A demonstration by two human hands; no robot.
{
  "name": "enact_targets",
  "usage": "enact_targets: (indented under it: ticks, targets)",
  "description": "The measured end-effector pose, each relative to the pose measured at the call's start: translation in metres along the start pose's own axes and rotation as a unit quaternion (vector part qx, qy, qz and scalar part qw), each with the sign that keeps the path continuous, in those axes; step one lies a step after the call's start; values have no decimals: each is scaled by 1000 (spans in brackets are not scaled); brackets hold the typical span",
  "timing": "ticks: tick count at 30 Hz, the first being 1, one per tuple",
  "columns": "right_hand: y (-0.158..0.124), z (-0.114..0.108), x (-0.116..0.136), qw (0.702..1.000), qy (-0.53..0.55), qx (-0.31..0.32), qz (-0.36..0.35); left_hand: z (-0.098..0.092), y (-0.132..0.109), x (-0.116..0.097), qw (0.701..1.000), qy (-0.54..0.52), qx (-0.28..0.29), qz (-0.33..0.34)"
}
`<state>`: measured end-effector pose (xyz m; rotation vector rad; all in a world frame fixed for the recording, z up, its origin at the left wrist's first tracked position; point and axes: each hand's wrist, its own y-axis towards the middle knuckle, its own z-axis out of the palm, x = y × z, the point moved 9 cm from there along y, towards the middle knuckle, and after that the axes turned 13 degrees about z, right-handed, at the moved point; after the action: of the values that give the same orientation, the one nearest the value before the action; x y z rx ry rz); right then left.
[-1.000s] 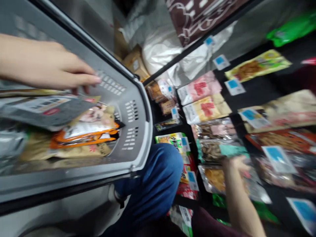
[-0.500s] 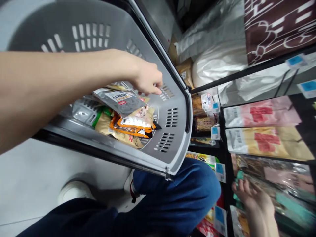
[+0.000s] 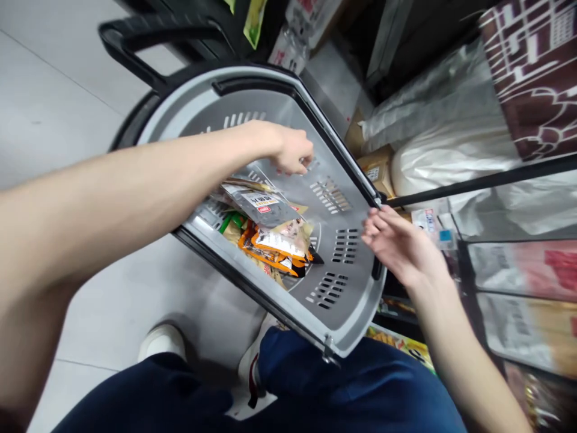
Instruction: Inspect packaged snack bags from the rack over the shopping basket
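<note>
A grey plastic shopping basket [image 3: 360, 334] stands tilted in front of my knees, its black handle [image 3: 135, 45] at the upper left. My left hand [image 3: 293, 150] is inside it with fingers curled in; I see nothing in them. Just below lies a flat grey snack pouch [image 3: 270, 207], on top of orange-edged snack packs [image 3: 279, 243] and other bags. My right hand [image 3: 392, 240] is at the basket's right rim, palm turned up and fingers loosely bent apart. Whether it touches the rim cannot be made out.
Shelves on the right carry pink pouches [image 3: 518, 264] and yellow pouches [image 3: 527, 325]. Behind the basket stand a cardboard box [image 3: 378, 171] and white plastic sacks [image 3: 446, 156]. My blue-trousered knee [image 3: 324, 385] is close under the basket's front edge.
My right hand has left the shelf packs and come up to the basket rim. My left hand stays above the pouch, its fingers more curled. The view has shifted, showing the basket handle.
</note>
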<state>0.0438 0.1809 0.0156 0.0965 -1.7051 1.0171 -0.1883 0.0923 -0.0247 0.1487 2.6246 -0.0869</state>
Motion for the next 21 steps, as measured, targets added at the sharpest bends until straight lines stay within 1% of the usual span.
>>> enact_targets:
  ticks: [1, 2, 3, 4, 5, 6, 7, 8, 9, 10, 12, 15, 18, 21]
  targets:
    - [18, 22, 2, 996, -77, 37, -15, 0, -3, 1, 1000, 3, 4, -11]
    - [35, 44, 4, 981, -170, 74, -48, 1, -6, 2, 1000, 7, 11, -20]
    - [49, 66, 6, 950, -277, 105, -99, 2, -9, 2, 999, 14, 19, -28]
    - [61, 86, 5, 898, -392, 124, -157, 3, -11, 2, 999, 20, 27, -34]
    - [71, 103, -1, 831, -501, 140, -198, 4, -14, 1, 998, 27, 35, -39]
    - [81, 116, -13, 759, -593, 163, -212, 4, -16, 1, 998, 33, 41, -44]
    - [89, 123, -28, 693, -664, 189, -209, 5, -17, 1, 997, 40, 47, -47]
    - [95, 127, -43, 641, -711, 215, -193, 7, -18, 1, 996, 47, 54, -50]
    - [99, 128, -55, 607, -738, 236, -175, 8, -19, 1, 995, 55, 60, -51]
    - [102, 128, -63, 591, -750, 248, -165, 9, -20, 2, 994, 63, 68, -51]
    - [102, 129, -70, 586, -748, 257, -176, 12, -21, 3, 993, 73, 80, -51]
    - [100, 132, -67, 600, -723, 277, -203, 14, -21, 7, 991, 78, 91, -51]
    - [100, 132, -58, 627, -684, 309, -209, 12, -22, 15, 993, 67, 86, -56]
    - [100, 134, -40, 660, -639, 303, -253, 3, -23, 27, 996, 33, 43, -64]
